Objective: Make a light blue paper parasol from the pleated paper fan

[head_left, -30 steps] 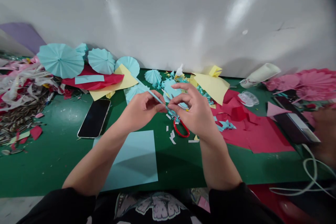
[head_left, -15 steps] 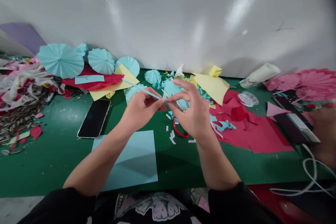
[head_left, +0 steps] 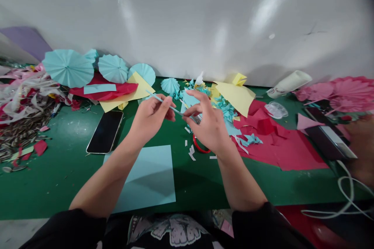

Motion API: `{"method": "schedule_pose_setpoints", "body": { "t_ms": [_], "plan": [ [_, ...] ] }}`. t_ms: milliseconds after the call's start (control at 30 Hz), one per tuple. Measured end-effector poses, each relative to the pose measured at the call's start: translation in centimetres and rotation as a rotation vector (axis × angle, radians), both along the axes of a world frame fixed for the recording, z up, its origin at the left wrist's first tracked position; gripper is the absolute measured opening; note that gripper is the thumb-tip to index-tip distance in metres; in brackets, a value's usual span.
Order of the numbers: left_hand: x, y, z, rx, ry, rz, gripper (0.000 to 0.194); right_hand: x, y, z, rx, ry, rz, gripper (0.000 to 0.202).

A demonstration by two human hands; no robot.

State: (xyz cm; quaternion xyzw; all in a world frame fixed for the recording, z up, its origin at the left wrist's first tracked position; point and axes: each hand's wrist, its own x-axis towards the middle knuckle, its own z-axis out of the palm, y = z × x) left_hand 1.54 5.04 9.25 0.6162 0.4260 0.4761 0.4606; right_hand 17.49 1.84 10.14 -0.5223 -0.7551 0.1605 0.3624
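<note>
A thin light-blue paper stick point(head_left: 177, 112) slants between my hands over the middle of the table. My left hand point(head_left: 147, 120) pinches it between thumb and fingers, and its upper left end sticks out past them. My right hand point(head_left: 208, 126) has thumb and index finger closed on the lower right end, the other fingers raised. Below my left forearm lies a light-blue paper sheet point(head_left: 149, 177). Under my right hand are red-handled scissors point(head_left: 201, 148), partly hidden, beside several small white paper scraps point(head_left: 191, 152).
Pleated blue paper discs point(head_left: 68, 68) stand along the wall. A phone point(head_left: 105, 132) lies left, near tangled ribbons point(head_left: 26, 97). Red paper point(head_left: 298, 149), a paper cup point(head_left: 289, 84), pink pleated paper point(head_left: 347, 93) and a white cable point(head_left: 347, 186) are on the right.
My left hand has drawn back left from my right fingertips, baring a length of the stick between them. The stick's far end now reaches less far to the left.
</note>
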Motion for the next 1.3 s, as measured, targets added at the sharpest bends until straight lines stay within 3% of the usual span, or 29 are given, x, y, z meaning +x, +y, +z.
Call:
{"method": "schedule_pose_setpoints", "body": {
  "t_ms": [100,167,233,333,433,633,833,1100,1300],
  "plan": [
    [-0.2,0.0,0.1,0.103,0.090,0.140,0.034,0.0,0.2,-0.3,-0.059,0.054,0.021,0.055],
    [-0.4,0.0,0.3,0.152,0.148,0.165,0.035,0.1,0.4,-0.3,-0.062,0.082,0.014,0.057],
    [-0.4,-0.1,0.5,0.153,0.216,0.105,0.037,0.3,0.5,-0.2,0.005,0.108,-0.017,0.056],
    [-0.3,-0.5,0.9,0.100,0.327,-0.070,0.036,0.5,0.5,0.3,0.137,0.196,-0.078,0.031],
    [0.1,-1.1,1.2,0.049,0.311,-0.214,0.024,0.7,0.2,0.9,0.182,0.330,-0.101,0.011],
    [0.6,-1.8,1.4,0.015,0.293,-0.341,0.010,1.1,-0.2,1.3,0.101,0.550,-0.013,0.013],
    [0.6,-2.3,2.0,0.099,0.351,-0.297,0.007,1.0,-0.5,1.6,0.000,0.582,0.089,0.012],
    [0.5,-2.7,2.3,0.100,0.352,-0.258,0.016,1.1,-0.8,1.8,0.061,0.601,0.128,0.015],
    [0.5,-2.8,2.2,0.122,0.383,-0.175,0.018,1.2,-0.8,1.6,0.033,0.514,0.032,0.009]
  ]
}}
